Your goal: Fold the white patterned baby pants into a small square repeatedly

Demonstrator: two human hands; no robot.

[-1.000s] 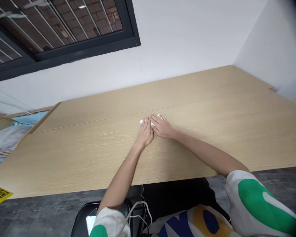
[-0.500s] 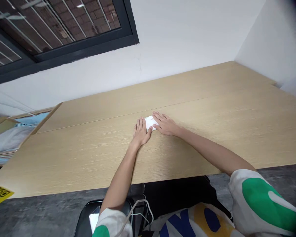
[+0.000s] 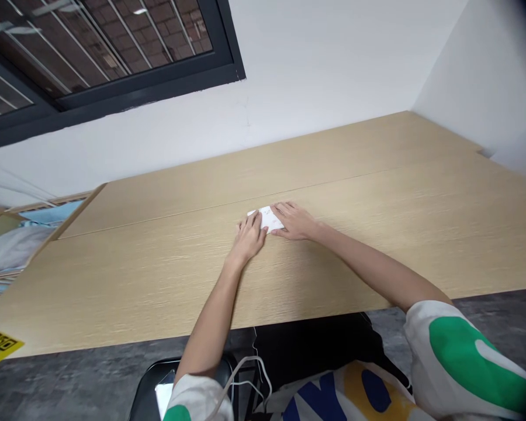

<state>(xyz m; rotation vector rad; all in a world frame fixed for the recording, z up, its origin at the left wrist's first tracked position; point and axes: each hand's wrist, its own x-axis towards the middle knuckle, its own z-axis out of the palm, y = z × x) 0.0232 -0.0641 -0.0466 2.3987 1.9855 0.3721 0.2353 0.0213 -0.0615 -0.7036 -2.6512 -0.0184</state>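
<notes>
A small white folded paper (image 3: 269,218) lies flat on the light wooden table (image 3: 158,269), near its middle seam. My left hand (image 3: 248,238) rests on the table at the paper's left edge, fingers stretched and touching it. My right hand (image 3: 294,221) lies flat on the paper's right side, fingers spread over it. Most of the paper is visible between the two hands.
A white wall rises behind the table, with a dark-framed window (image 3: 105,52) at upper left. A bed with light blue bedding (image 3: 21,234) stands at far left. A black chair seat (image 3: 158,386) and white cable (image 3: 245,374) are below the table's near edge.
Both hands have drawn slightly apart, uncovering more of the white paper between them. The left hand slid a little toward the left; the right stays on the paper.
</notes>
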